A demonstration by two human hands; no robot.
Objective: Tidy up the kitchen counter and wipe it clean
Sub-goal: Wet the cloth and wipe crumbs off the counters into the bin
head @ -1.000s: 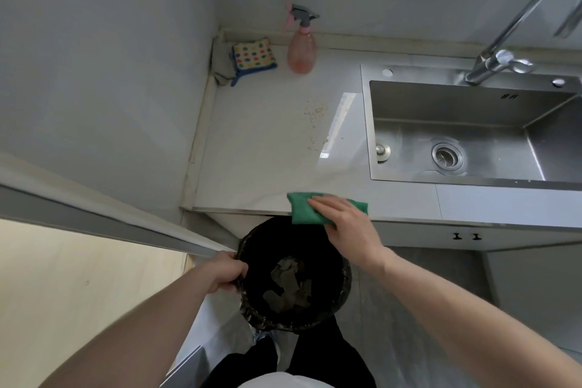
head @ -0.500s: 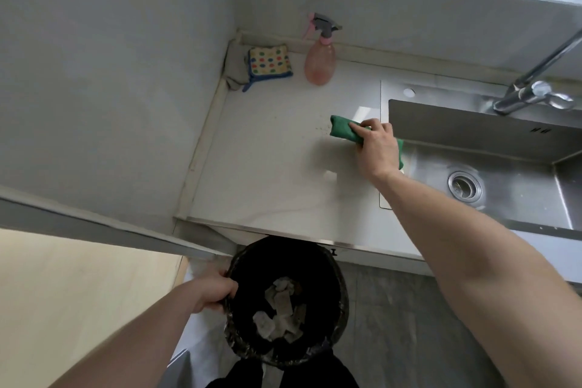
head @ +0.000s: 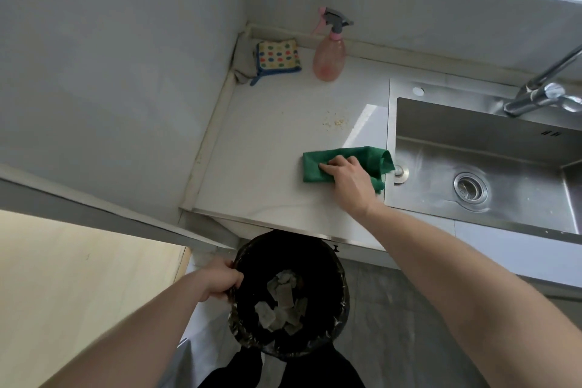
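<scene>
My right hand (head: 348,179) presses a folded green cloth (head: 318,162) flat on the white counter (head: 258,148), just left of the sink. A small patch of crumbs (head: 335,123) lies on the counter beyond the cloth. My left hand (head: 220,280) grips the left rim of a black-lined trash bin (head: 330,264) held below the counter's front edge. Crumpled paper scraps lie in the bin's bottom.
A pink spray bottle (head: 329,57) and a dotted sponge cloth (head: 277,57) stand in the back corner by the wall. The steel sink (head: 472,151) with its faucet (head: 541,94) lies to the right. A wooden surface (head: 78,277) is at lower left.
My right hand went from the counter's front edge up to the crumbs, then dragged the green cloth back toward me. The bin stays under the edge in my left hand.
</scene>
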